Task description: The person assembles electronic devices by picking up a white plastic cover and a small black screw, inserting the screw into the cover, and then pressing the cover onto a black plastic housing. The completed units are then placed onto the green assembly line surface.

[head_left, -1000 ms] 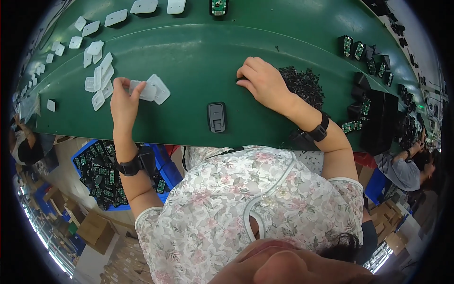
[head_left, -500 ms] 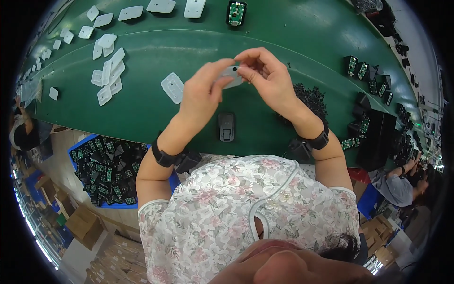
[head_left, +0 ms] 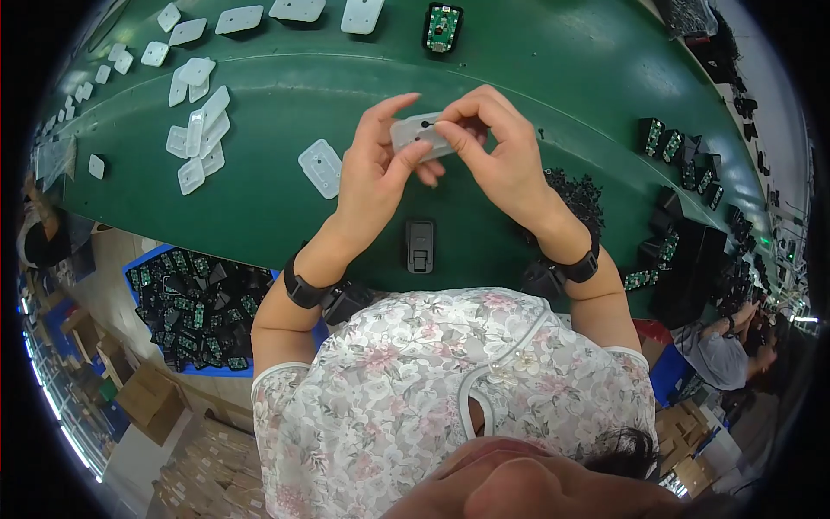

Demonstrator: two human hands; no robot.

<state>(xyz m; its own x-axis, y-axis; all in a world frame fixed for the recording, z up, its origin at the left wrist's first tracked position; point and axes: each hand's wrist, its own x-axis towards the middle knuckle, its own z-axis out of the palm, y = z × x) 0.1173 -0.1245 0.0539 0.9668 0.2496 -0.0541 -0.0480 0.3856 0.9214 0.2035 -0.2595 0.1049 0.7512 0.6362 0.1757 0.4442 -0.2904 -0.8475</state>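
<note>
My left hand grips a translucent white plastic cover, thumb on its face and fingers behind it. At the cover's right part, my right hand pinches a small black piece against the surface. A dark hole shows on the cover below that piece. Beside my left hand a similar white cover lies flat on the green table. Below both hands rests a black oblong case with a clip. A heap of small black parts sits by my right wrist, partly behind my forearm.
White covers lie piled at the left, with more in a row at the far edge. A black case with a green circuit board stands far ahead. A blue bin of board-filled cases is lower left; similar cases line the right.
The white cover has turned so more of its face shows. My left fingers have spread and shifted around it, while my right hand keeps its pinch near the cover's hole.
</note>
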